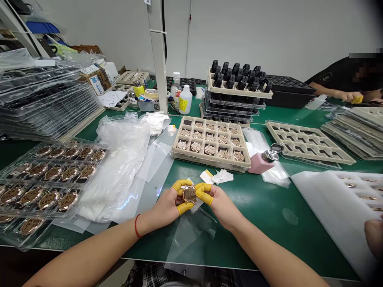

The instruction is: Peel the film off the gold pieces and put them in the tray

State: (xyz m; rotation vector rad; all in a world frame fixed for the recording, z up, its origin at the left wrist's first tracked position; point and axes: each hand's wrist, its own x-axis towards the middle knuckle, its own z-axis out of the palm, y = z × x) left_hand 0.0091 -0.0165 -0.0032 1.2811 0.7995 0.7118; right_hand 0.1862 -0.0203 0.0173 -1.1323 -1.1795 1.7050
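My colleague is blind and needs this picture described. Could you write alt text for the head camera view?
A person's left hand and right hand, in yellow finger covers, hold a round metallic watch case above a green table. Beyond sits a beige tray of similar cases beside a pink bottle; at left, clear trays hold more cases.

The green surface bears stacked beige trays beyond the left hand and right hand. Crumpled tissue and a pink bottle lie nearer the right hand, with a white foam tray farther right. Left of the left hand are a plastic bag and clear trays.
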